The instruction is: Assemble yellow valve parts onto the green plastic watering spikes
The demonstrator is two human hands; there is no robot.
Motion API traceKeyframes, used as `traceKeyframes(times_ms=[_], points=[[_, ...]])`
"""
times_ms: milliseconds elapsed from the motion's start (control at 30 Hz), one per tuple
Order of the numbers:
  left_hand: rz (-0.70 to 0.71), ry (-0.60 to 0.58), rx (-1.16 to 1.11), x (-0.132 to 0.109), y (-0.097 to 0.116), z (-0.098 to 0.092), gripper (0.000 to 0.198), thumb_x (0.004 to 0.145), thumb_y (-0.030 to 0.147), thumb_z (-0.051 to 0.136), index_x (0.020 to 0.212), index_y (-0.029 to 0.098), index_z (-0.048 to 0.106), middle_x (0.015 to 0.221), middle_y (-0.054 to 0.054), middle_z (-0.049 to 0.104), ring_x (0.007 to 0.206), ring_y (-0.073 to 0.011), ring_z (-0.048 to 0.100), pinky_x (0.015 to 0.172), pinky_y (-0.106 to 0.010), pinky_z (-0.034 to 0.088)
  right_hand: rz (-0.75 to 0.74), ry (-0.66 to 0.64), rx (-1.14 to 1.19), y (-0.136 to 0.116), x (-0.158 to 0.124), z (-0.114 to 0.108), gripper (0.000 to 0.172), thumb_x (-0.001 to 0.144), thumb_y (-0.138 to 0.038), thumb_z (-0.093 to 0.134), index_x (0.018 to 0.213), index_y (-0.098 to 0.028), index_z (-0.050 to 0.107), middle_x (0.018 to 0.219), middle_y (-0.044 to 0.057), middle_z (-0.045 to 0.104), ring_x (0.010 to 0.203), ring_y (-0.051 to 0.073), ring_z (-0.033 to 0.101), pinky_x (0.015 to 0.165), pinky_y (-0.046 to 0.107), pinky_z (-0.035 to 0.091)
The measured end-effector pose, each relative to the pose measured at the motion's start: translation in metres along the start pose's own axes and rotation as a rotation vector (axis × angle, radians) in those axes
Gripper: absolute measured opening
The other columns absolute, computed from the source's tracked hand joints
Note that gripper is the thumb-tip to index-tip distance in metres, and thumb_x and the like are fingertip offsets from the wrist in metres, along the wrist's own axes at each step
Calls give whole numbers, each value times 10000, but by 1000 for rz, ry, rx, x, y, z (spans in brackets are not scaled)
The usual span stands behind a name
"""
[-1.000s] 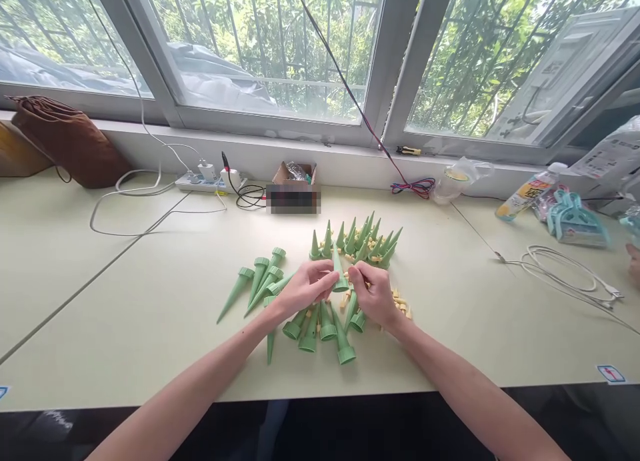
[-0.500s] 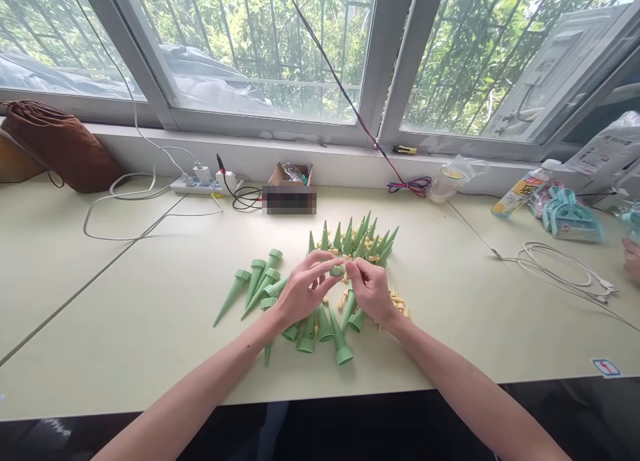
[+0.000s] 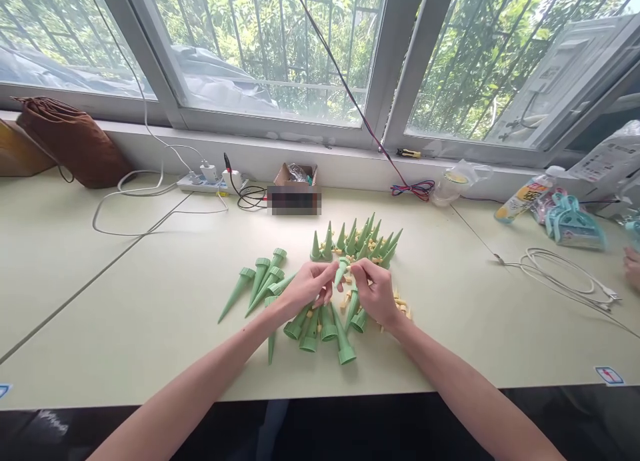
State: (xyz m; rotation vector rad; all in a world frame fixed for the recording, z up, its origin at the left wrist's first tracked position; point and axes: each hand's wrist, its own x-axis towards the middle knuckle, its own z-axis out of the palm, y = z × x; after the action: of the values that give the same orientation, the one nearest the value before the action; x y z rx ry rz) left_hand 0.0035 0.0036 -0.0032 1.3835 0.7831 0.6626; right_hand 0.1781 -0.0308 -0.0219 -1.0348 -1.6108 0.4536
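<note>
My left hand (image 3: 313,284) grips a green plastic watering spike (image 3: 341,270), its wide end up and its tip pointing down. Closed in a pinch, my right hand (image 3: 374,291) holds a small yellow valve (image 3: 349,268) against the spike's side near the wide end. Behind the hands, several green spikes (image 3: 371,234) stand tip up in a cluster with yellow pieces among them. Loose spikes (image 3: 237,293) lie to the left, and others (image 3: 345,341) lie in front of the hands. Small yellow valves (image 3: 401,306) are heaped beside my right wrist, partly hidden by it.
Along the window side are a power strip (image 3: 187,183), a small cardboard box (image 3: 295,174) and bundled wires (image 3: 419,190). On the right lie a drink bottle (image 3: 525,198), teal clips (image 3: 573,218) and a coiled white cable (image 3: 565,274). Another person's hand (image 3: 632,266) shows at the right edge.
The spike has turned in my left hand, from end-on to its side showing with the tip down. My right hand's pinch has stayed close to it. The view has shifted slightly.
</note>
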Motion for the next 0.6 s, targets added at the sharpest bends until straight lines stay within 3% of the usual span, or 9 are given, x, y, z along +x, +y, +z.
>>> traceKeyframes(times_ms=[233, 400, 600], points=[[63, -4, 34, -2, -6, -1, 411, 903, 544, 568, 839, 139, 604, 510, 36, 545, 373, -63, 407, 389, -189, 316, 61, -9, 45, 1, -1, 0, 405, 1004, -357, 471, 635, -199, 413, 553, -52, 362, 488, 95, 318, 471, 247, 270], [112, 90, 129, -3, -6, 0, 323, 863, 463, 658, 959, 165, 579, 519, 58, 523, 401, -79, 442, 374, -176, 328, 116, -16, 77, -2, 0, 1, 418, 1002, -376, 471, 629, -196, 418, 539, -57, 348, 474, 89, 291, 452, 245, 251], [199, 72, 163, -3, -2, 3, 291, 896, 375, 629, 1090, 158, 627, 788, -26, 669, 469, -67, 501, 399, -169, 392, 150, -24, 86, -1, -1, 2, 437, 988, -392, 496, 607, -190, 425, 534, -55, 348, 473, 85, 285, 447, 246, 239]])
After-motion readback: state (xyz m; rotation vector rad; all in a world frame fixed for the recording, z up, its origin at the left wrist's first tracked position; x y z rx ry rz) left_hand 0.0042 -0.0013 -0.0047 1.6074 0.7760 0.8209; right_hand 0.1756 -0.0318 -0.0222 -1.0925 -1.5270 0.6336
